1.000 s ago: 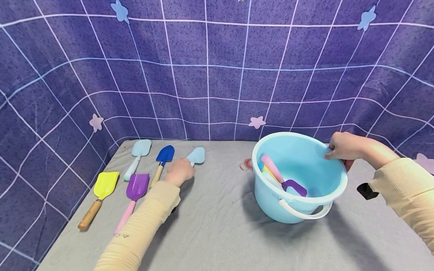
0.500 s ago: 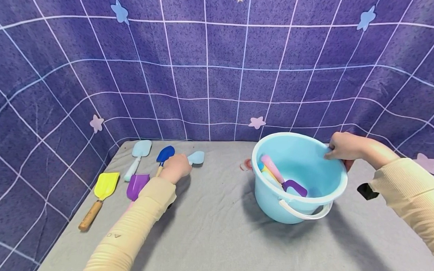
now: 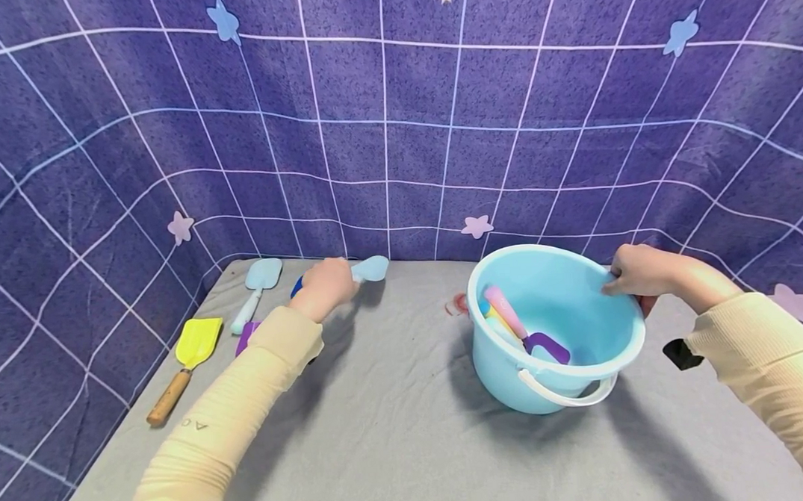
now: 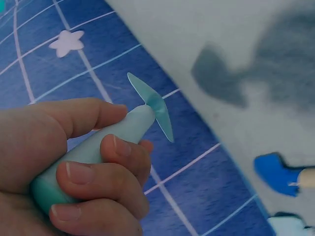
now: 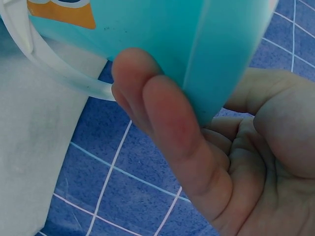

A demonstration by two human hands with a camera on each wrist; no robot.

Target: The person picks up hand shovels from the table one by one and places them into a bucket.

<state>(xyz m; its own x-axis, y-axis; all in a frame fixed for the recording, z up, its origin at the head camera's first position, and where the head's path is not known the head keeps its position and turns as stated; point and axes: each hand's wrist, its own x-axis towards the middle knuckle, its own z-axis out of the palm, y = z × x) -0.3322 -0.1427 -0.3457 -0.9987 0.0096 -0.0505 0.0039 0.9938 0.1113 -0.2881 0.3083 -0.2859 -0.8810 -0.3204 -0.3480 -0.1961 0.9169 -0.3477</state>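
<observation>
My left hand curls round the pale blue handle of a small toy shovel, held over the back left of the cloth. The left wrist view shows the fingers wrapped about the handle, with the blade beyond the fingertips and its shadow on the cloth. At the right stands a light blue bucket with a white carrying handle. My right hand grips its right rim, thumb on one side of the wall and fingers on the other. Inside lie a shovel with pink handle and purple blade and other toys, partly hidden.
On the grey cloth at left lie a yellow shovel with wooden handle, another pale blue shovel, a purple shovel and a blue shovel, the last two partly covered by my left arm. A purple-blue curtain hangs behind.
My left hand has lifted the pale blue shovel off the cloth, its blade now higher and farther back. The left forearm covers more of the purple shovel. My right hand and the bucket stay put.
</observation>
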